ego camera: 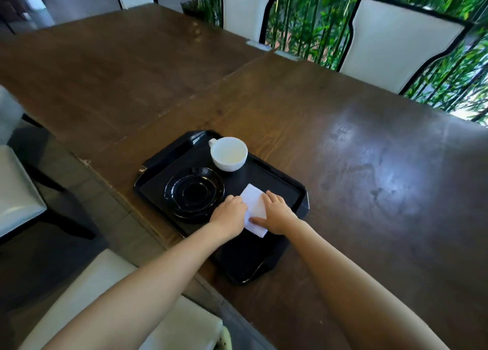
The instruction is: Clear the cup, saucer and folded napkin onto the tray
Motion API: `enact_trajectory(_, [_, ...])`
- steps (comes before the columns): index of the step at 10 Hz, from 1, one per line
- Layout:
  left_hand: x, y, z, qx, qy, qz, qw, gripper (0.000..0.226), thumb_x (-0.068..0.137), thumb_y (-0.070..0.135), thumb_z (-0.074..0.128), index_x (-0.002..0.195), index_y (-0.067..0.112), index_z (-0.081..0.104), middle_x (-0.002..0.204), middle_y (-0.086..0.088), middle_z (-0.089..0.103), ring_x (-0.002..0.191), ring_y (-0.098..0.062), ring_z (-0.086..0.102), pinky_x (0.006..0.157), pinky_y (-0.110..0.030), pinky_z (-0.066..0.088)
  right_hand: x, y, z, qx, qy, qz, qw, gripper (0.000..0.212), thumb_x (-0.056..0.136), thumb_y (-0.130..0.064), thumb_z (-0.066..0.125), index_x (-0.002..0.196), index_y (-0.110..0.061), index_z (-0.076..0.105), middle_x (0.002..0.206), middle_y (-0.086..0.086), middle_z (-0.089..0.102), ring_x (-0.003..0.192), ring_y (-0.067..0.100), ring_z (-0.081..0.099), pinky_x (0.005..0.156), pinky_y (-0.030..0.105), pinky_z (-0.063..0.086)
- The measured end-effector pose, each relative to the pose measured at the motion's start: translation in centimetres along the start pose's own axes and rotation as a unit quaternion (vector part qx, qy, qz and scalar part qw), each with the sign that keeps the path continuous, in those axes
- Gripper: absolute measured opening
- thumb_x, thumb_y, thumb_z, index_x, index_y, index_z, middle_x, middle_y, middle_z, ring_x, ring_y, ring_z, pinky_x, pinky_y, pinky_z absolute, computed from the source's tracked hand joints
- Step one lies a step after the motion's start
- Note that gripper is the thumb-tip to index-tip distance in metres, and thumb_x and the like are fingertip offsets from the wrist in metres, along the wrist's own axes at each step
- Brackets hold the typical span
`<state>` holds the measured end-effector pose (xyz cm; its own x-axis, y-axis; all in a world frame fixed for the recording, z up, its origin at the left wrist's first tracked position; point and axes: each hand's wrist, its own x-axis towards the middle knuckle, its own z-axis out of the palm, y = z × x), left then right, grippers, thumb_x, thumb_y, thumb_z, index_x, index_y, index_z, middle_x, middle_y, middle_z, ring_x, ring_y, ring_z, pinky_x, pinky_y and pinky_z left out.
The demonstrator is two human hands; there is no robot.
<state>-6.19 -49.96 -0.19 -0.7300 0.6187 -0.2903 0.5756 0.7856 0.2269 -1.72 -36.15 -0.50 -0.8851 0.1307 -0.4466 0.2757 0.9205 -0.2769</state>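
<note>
folded napkin (254,204): white, lying flat on the black tray (285,188), right of centre, one corner pointing far, near corner reaching toward the tray's near side. both hands on it. left hand (229,215) at the napkin's left edge, fingers curled, grip pinching that edge; fingertips partly hidden, so depth of pinch unclear. right hand (277,212) palm-down over the napkin's right part, fingers together and pressed flat on it, thumb stretched across the near part of the paper.

saucer (194,191): black, glossy, on the tray just left of the napkin, apart from it, upright, nothing on it.

cup (229,153): white, upright, on the tray's far part, beyond saucer and napkin, handle turned far-left. inside looks empty; faint tint at the bottom, cannot tell what.

tray sits skewed on the dark wooden bench (343,151), close to its near-left edge. white-backed chairs (396,43) along the far side, green bamboo-like stalks (303,14) behind them. white seat cushion (111,291) near, below the forearms.
</note>
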Motion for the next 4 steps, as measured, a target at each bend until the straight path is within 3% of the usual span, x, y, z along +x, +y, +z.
enact_trajectory(2, [-0.1,1.5,-5.5,0.032,-0.114,-0.022,0.993,0.044,0.093,0.022,0.045,0.137,0.014,0.042,0.142,-0.012,0.042,0.13,-0.029,0.039,0.103,-0.036,0.037,-2.1,1.1,-4.5,-0.046,-0.061,0.014,0.997,0.088,0.089,-0.061,0.042,0.149,-0.007,0.006,0.159,0.011,0.008,0.145,0.032,0.006,0.115,0.045,0.014])
enact_trajectory(3, [-1.6,2.7,-9.6,0.044,-0.122,-0.015,0.991,0.034,0.094,0.029,0.044,0.125,0.015,0.051,0.137,-0.01,0.05,0.115,-0.025,0.049,0.092,-0.034,0.039,-4.2,1.1,-8.3,-0.081,-0.069,0.017,0.994,0.088,0.086,-0.068,0.038,0.149,-0.012,0.012,0.157,0.009,0.018,0.143,0.031,0.018,0.113,0.048,0.023])
enact_trajectory(4, [-3.4,3.9,-13.7,0.077,-0.13,-0.022,0.988,0.036,0.095,0.041,0.039,0.121,0.02,0.054,0.126,-0.004,0.054,0.11,-0.021,0.051,0.093,-0.034,0.038,-6.9,0.8,-12.5,-0.098,-0.062,0.02,0.993,0.089,0.083,-0.073,0.036,0.147,-0.013,0.021,0.155,0.007,0.027,0.138,0.03,0.03,0.11,0.045,0.03])
